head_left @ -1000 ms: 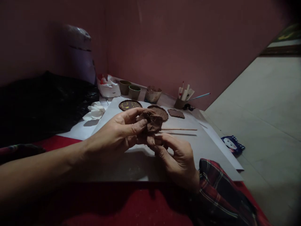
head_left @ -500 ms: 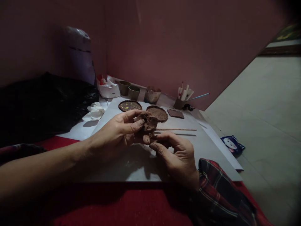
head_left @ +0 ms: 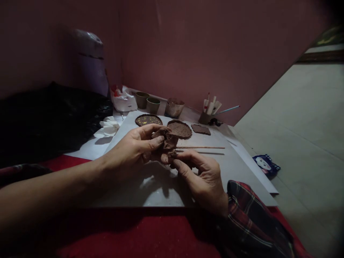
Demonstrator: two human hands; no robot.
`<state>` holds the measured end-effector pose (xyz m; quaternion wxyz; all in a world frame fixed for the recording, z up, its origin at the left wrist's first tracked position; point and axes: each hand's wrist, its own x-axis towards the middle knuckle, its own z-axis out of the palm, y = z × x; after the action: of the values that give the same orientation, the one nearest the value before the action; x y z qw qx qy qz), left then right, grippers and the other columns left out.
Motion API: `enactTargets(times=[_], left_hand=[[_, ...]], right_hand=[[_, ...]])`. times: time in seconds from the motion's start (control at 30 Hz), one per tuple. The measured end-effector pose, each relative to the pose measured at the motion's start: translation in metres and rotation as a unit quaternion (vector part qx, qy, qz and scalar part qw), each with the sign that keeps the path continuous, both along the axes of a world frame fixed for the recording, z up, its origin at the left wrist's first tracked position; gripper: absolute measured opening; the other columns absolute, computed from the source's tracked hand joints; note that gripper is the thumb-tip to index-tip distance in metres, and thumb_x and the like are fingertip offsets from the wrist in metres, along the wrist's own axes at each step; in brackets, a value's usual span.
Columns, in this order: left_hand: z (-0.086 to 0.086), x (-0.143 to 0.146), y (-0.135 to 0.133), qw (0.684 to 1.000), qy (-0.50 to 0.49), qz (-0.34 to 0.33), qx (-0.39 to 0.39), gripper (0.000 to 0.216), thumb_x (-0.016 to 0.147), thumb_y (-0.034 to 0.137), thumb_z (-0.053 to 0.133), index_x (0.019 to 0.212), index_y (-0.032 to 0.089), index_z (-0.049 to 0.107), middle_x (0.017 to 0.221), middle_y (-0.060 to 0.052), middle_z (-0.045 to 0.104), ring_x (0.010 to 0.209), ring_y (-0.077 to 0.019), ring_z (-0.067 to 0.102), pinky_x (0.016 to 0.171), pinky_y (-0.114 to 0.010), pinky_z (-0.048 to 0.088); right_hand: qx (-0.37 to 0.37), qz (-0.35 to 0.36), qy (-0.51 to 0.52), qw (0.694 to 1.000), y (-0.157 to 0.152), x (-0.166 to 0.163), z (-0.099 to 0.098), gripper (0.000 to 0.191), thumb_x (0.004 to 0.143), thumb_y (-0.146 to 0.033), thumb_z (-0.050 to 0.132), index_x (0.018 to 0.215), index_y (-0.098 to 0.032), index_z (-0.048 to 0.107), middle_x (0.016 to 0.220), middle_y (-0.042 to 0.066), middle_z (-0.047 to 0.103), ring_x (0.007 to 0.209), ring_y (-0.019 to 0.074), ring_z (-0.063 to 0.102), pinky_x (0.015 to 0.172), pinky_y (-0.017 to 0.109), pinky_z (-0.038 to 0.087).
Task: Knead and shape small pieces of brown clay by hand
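A rough lump of brown clay (head_left: 170,140) is held above the white board (head_left: 231,168). My left hand (head_left: 142,145) is closed around its left side, thumb pressed on the front. My right hand (head_left: 201,175) pinches the lower right edge of the clay between thumb and fingers. Behind the clay lie a round clay disc (head_left: 180,129) with a raised rim, a second disc (head_left: 148,120) with yellow specks, and a small rectangular clay slab (head_left: 201,129). A thin wooden stick (head_left: 201,147) lies on the board, its left end hidden behind the clay.
Along the wall stand two small cups (head_left: 153,105), a clay-smeared glass (head_left: 174,108) and a holder (head_left: 205,117) with several sticks or tools. To the left are a white petal-like object (head_left: 107,127), a white bag (head_left: 124,102) and a black plastic sheet (head_left: 53,122). Red cloth (head_left: 134,233) covers the near edge.
The clay and my left hand have shifted slightly left. My right fingertips still pinch the clay's lower edge, where a small bit now stands out more.
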<state>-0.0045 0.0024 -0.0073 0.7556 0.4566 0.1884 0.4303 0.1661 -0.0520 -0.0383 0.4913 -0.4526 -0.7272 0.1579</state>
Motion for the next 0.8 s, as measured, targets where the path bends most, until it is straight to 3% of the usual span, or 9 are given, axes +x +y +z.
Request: enactTargets(times=[0.27,0.53,0.8], left_hand=[[-0.0064,-0.0008,0.0033,0.999,-0.014,-0.013,0.037,0.021,0.083,0.005,0.055,0.101,0.011,0.064,0.09,-0.009,0.069,0.077,-0.019,0.066,0.059,-0.024,0.054],[-0.0053,-0.0008,0.0005,0.999,0.005,-0.015,0.034,0.021,0.085,0.005,0.054,0.101,0.012,0.065,0.092,-0.009,0.069,0.078,-0.0188,0.067,0.061,-0.024,0.053],[-0.0066,0.002,-0.003,0.999,0.018,-0.018,0.02,0.018,0.083,0.007,0.056,0.099,0.013,0.063,0.09,-0.007,0.067,0.064,-0.0138,0.064,0.063,-0.026,0.052]], right_hand=[[0.053,-0.046,-0.066,0.995,0.003,-0.002,-0.0056,0.013,0.078,-0.01,0.055,0.08,-0.015,0.067,0.065,-0.001,0.064,0.049,0.0082,0.048,0.045,0.021,0.035],[0.067,-0.09,-0.131,0.985,0.0034,-0.0001,-0.0082,0.015,0.077,-0.01,0.054,0.081,-0.016,0.067,0.064,0.001,0.064,0.051,0.0105,0.052,0.049,0.022,0.037],[0.088,-0.2,-0.225,0.95,0.0031,-0.0019,-0.0068,0.01,0.078,-0.02,0.056,0.079,-0.017,0.066,0.068,0.003,0.067,0.057,0.0155,0.06,0.057,0.026,0.039]])
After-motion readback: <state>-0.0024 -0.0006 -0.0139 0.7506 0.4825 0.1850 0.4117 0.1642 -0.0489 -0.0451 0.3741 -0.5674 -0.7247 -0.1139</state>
